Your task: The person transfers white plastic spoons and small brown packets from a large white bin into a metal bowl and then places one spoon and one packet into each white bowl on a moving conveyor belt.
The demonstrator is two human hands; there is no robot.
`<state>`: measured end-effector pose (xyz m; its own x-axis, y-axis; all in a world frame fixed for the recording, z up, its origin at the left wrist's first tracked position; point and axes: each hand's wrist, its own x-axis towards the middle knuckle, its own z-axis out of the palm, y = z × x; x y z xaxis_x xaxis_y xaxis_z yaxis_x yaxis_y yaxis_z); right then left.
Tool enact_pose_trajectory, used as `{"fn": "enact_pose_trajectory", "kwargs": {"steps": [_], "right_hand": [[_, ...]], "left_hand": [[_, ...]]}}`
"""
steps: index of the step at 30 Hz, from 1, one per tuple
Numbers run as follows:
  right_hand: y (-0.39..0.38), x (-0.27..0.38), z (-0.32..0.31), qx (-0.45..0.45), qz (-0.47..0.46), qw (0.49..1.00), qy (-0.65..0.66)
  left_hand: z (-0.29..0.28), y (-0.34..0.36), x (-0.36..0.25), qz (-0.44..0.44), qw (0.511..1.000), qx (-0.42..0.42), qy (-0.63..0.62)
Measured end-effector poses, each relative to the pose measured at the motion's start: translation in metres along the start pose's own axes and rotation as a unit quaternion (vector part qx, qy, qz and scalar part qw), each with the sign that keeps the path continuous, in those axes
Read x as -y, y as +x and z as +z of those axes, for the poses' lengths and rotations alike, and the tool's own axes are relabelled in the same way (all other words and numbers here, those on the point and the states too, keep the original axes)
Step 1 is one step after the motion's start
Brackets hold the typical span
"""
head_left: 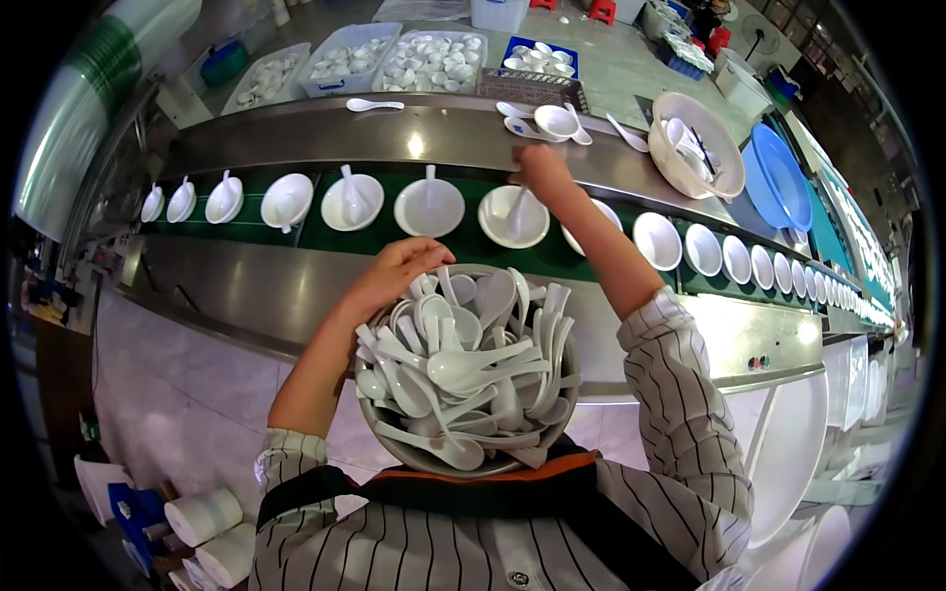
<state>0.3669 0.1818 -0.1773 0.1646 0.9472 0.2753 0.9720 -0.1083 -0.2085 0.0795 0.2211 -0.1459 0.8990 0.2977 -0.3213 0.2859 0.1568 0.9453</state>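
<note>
Against my front sits a round, light-coloured basin (564, 433) heaped with white spoons (483, 369). Around its far left rim curls my left hand (409, 261), holding it. Over the belt my right hand (540, 169) is closed at the handle end of a white spoon (516, 212), whose lower part rests in a white bowl (501, 234); the fingertips are partly hidden. Farther left on the belt are more bowls with one spoon each, such as this bowl (429, 219). Right of my forearm, the bowls (657, 241) in the row show no spoons.
The green conveyor belt (379, 236) runs between steel ledges. On the far ledge lie loose spoons (374, 104), a small bowl (557, 122), a cream basin (680, 182) with spoons and a blue basin (778, 177). Behind stand tubs of white ware (434, 61) and a brown crate (532, 89).
</note>
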Motion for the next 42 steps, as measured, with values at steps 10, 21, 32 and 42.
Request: {"fn": "enact_pose_trajectory", "kwargs": {"steps": [10, 21, 32, 42], "right_hand": [[0.035, 0.022, 0.013, 0.094, 0.033, 0.991, -0.087], [-0.070, 0.044, -0.067, 0.363, -0.055, 0.833, 0.414], [-0.095, 0.012, -0.093, -0.069, 0.152, 0.796, 0.582], [-0.122, 0.018, -0.016, -0.085, 0.116, 0.944, 0.297]], "left_hand": [[0.010, 0.002, 0.014, 0.032, 0.997, -0.054, 0.047], [0.010, -0.004, -0.001, 0.162, 0.981, -0.053, 0.088], [-0.013, 0.055, -0.072, 0.215, 0.966, -0.114, 0.085], [-0.070, 0.139, 0.003, 0.193, 0.829, -0.326, 0.410]]}}
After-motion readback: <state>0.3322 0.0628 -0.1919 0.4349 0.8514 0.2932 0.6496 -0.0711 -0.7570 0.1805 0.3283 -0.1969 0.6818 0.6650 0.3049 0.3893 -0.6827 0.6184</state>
